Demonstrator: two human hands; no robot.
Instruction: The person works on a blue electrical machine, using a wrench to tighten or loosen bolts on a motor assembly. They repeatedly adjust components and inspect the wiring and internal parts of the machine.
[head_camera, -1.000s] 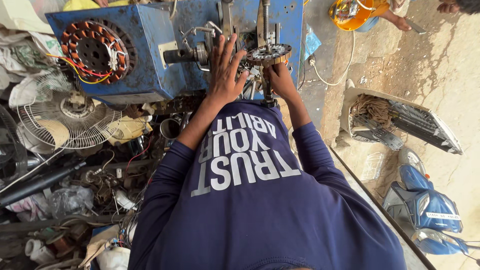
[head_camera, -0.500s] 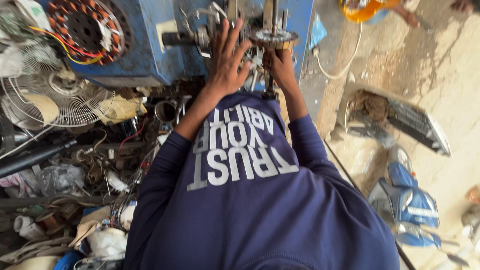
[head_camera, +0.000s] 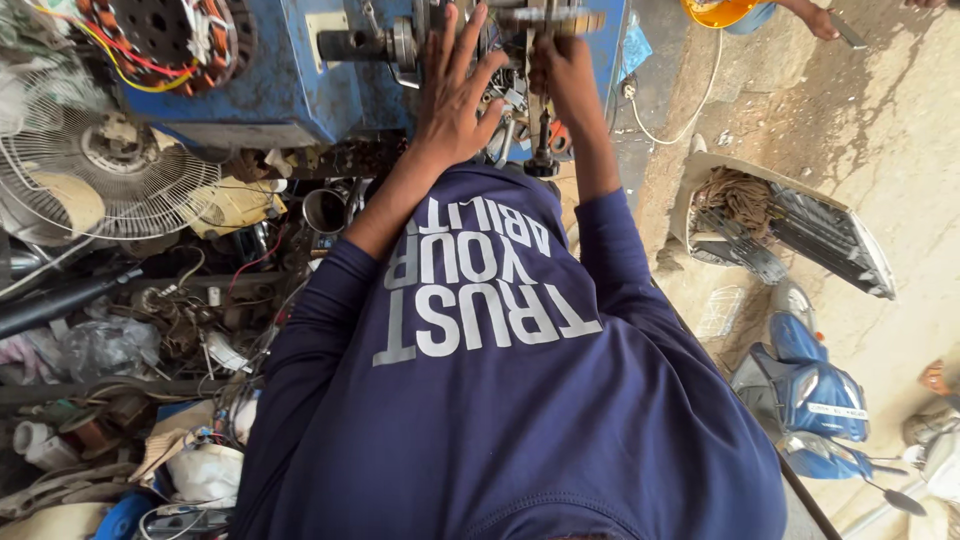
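My left hand (head_camera: 455, 95) lies flat with its fingers spread on the metal mechanism of a blue winding machine (head_camera: 290, 70). Just to its right, my right hand (head_camera: 565, 72) is closed around a round metal part (head_camera: 550, 20) on a vertical spindle (head_camera: 541, 140) at the machine's front. The part is blurred and partly cut off by the top edge. Both arms wear dark blue sleeves, and my dark blue shirt (head_camera: 480, 400) with white lettering fills the lower middle of the view.
A copper-wound motor stator (head_camera: 165, 30) sits on the machine at top left. A fan guard (head_camera: 95, 180), wires and scrap (head_camera: 170, 330) crowd the left. At right are a blue scooter (head_camera: 815, 395), a crate (head_camera: 790, 225) and another person's hand (head_camera: 820, 20).
The view has tilted down and drawn closer, so the machine and both hands sit higher in the frame. Both hands stay on the mechanism.
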